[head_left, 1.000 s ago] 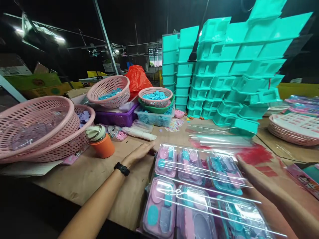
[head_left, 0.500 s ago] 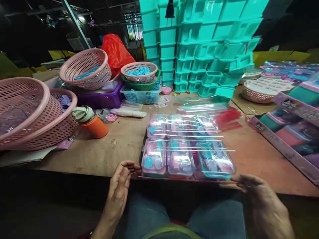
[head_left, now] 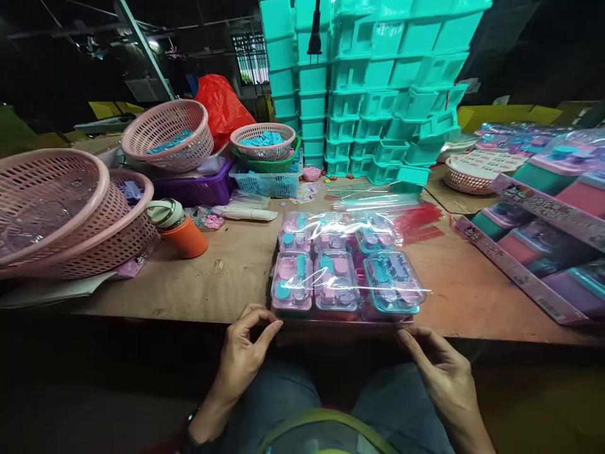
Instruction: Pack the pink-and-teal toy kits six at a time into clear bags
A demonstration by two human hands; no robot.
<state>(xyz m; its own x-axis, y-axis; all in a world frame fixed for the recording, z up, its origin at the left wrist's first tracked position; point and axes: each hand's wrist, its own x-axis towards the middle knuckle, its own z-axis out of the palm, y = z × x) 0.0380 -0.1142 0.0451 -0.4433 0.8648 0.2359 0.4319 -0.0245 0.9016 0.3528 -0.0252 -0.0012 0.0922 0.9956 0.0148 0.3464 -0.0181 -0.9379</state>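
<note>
A shallow tray of clear-lidded pink and teal boxes [head_left: 336, 287] sits at the table's front edge, with small coloured pieces showing through the lids. Clear plastic film [head_left: 347, 291] lies over the boxes and catches bright streaks of light. At the tray's front left corner, my left hand [head_left: 246, 343] is closed, thumb and forefinger pinched on what looks like the film's front edge. My right hand [head_left: 439, 359] makes a similar pinch by the front right corner. The film is nearly invisible between the fingers.
Pink baskets [head_left: 51, 208] and an orange bottle [head_left: 185, 236] stand on the left. Stacked teal bins [head_left: 359, 94] rise at the back. Behind the tray lie loose clear sheets [head_left: 368, 197] and red strips [head_left: 418, 221]. Filled pink display trays [head_left: 524, 271] are stacked on the right.
Both hands have come in toward the tray's front edge, the right one moving left. Their fingers have gone from loosely spread to pinched. The film's glare over the boxes has shifted.
</note>
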